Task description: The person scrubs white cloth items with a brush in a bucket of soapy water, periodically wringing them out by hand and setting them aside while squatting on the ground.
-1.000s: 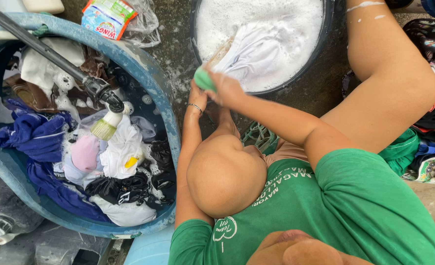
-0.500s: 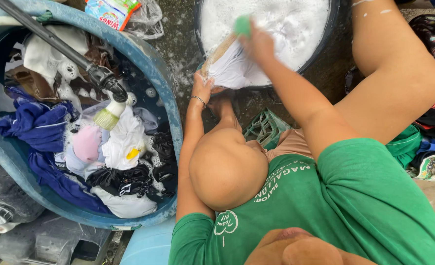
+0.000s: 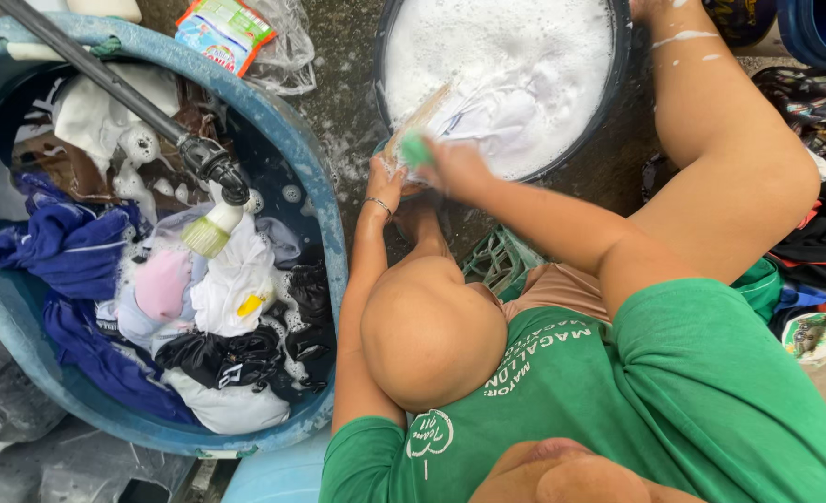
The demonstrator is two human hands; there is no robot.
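Head view: your right hand (image 3: 458, 168) grips a green brush (image 3: 416, 149) on the white cloth (image 3: 487, 116), half buried in foam in the black basin (image 3: 618, 74). Your left hand (image 3: 383, 179) pins the cloth's edge; its fingers are hidden.

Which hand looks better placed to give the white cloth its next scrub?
Probably the right hand: it grips the small green brush on the white cloth at the foamy black basin's rim. The left hand only steadies the wooden board.
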